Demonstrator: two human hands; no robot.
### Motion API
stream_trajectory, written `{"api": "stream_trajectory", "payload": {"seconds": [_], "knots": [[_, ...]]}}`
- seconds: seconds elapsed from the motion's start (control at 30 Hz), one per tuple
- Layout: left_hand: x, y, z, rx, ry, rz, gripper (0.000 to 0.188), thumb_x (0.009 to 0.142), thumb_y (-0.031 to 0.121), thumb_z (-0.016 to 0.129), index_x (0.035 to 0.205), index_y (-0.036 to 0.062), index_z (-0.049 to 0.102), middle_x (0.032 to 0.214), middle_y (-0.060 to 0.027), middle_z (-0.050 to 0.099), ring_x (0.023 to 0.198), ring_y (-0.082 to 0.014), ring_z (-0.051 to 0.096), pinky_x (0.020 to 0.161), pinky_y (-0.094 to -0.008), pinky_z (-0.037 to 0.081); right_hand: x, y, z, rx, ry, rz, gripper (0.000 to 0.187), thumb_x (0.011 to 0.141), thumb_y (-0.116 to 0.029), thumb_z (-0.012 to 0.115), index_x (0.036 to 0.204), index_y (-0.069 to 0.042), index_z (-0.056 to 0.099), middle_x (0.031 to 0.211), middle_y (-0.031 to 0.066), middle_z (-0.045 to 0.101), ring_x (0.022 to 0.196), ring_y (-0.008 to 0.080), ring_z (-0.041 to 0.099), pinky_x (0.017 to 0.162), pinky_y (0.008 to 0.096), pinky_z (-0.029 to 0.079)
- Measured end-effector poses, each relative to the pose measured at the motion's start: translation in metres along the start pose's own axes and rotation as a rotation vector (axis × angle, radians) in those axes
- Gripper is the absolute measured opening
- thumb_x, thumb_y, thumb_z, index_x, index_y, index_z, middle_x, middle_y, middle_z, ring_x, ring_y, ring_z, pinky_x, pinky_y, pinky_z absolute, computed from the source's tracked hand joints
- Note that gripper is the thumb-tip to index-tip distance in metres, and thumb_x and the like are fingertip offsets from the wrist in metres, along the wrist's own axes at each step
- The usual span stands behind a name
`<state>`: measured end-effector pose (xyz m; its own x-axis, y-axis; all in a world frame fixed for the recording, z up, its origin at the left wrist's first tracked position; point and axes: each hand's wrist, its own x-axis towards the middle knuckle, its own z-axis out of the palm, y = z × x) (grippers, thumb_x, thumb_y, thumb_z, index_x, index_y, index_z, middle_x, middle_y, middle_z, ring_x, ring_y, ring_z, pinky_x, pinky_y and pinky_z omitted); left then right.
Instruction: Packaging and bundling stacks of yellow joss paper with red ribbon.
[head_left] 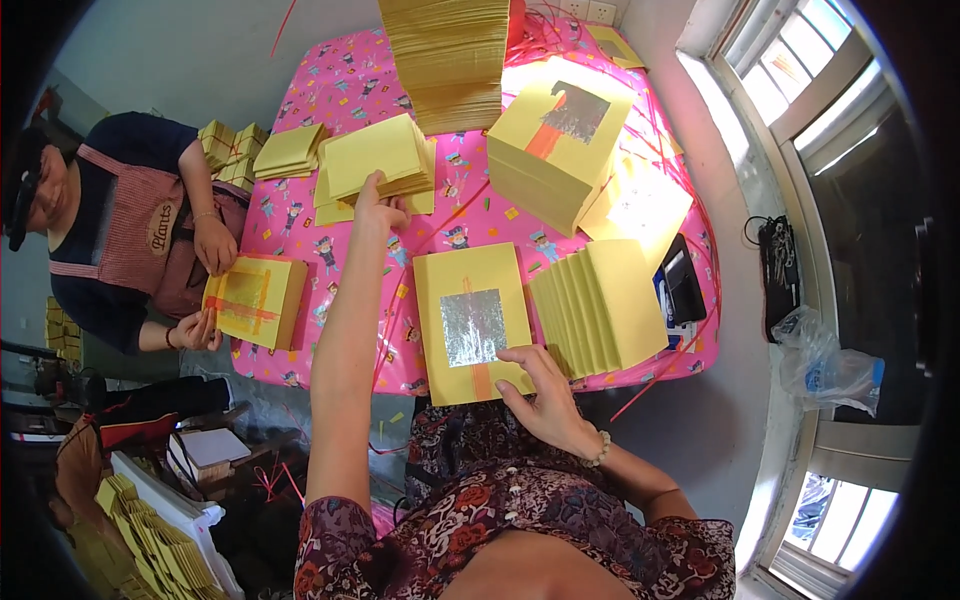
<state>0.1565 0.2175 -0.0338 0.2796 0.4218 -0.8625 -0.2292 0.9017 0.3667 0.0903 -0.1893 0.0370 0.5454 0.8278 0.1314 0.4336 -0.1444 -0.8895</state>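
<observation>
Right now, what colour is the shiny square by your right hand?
The square is silver with some orange, best seen in the head view.

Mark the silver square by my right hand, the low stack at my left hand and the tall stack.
Silver square (pixel 474 328): head view, middle.
Low stack (pixel 373 153): head view, top sheet.
Tall stack (pixel 450 70): head view, near side.

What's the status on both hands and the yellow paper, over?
Left hand touching yellow stack. Right hand open, fingertips on silver-patched paper. Pleated yellow bundle close along that paper's right edge.
</observation>
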Motion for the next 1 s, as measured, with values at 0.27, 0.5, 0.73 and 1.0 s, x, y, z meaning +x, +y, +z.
{"api": "stream_trajectory", "payload": {"seconds": [0.27, 0.5, 0.73, 1.0], "knots": [[0.017, 0.012, 0.001, -0.040, -0.122, 0.119, 0.036, 0.073, 0.042, 0.077, 0.093, 0.0194, 0.059, 0.088, 0.0041, 0.051, 0.080, -0.0137, 0.043, 0.067, -0.0330, 0.036, -0.002, -0.003, -0.001, 0.019, -0.011, 0.012, 0.032, 0.087, -0.007, 0.066, 0.117, -0.002, 0.055, 0.109, 0.0159, 0.056, 0.105, 0.0330, 0.057, 0.088, 0.0387, 0.046], [0.022, 0.005, 0.005, -0.071, -0.149, 0.063, 0.051, 0.072, 0.040, 0.077, 0.110, 0.0173, 0.053, 0.105, -0.0024, 0.049, 0.094, -0.0200, 0.043, 0.080, -0.0391, 0.040, -0.006, 0.002, -0.003, -0.011, -0.004, 0.021, 0.032, 0.087, -0.007, 0.066, 0.117, -0.002, 0.054, 0.108, 0.0155, 0.056, 0.104, 0.0327, 0.057, 0.087, 0.0388, 0.047], [0.020, 0.008, 0.007, -0.034, -0.111, 0.154, 0.054, 0.069, 0.044, 0.077, 0.107, 0.0151, 0.052, 0.103, -0.0016, 0.049, 0.087, -0.0176, 0.045, 0.070, -0.0331, 0.039, -0.007, 0.001, -0.003, -0.020, -0.006, 0.004, 0.034, 0.087, -0.007, 0.065, 0.119, -0.003, 0.055, 0.110, 0.0131, 0.058, 0.102, 0.0287, 0.058, 0.087, 0.0359, 0.047], [0.009, 0.006, -0.020, -0.096, -0.229, 0.222, 0.052, 0.068, 0.043, 0.075, 0.105, 0.0146, 0.051, 0.098, -0.0007, 0.050, 0.084, -0.0135, 0.047, 0.070, -0.0302, 0.038, -0.010, 0.000, -0.005, -0.012, -0.001, -0.014, 0.033, 0.087, -0.007, 0.065, 0.117, -0.002, 0.054, 0.107, 0.0149, 0.057, 0.103, 0.0325, 0.057, 0.086, 0.0390, 0.047]]}}
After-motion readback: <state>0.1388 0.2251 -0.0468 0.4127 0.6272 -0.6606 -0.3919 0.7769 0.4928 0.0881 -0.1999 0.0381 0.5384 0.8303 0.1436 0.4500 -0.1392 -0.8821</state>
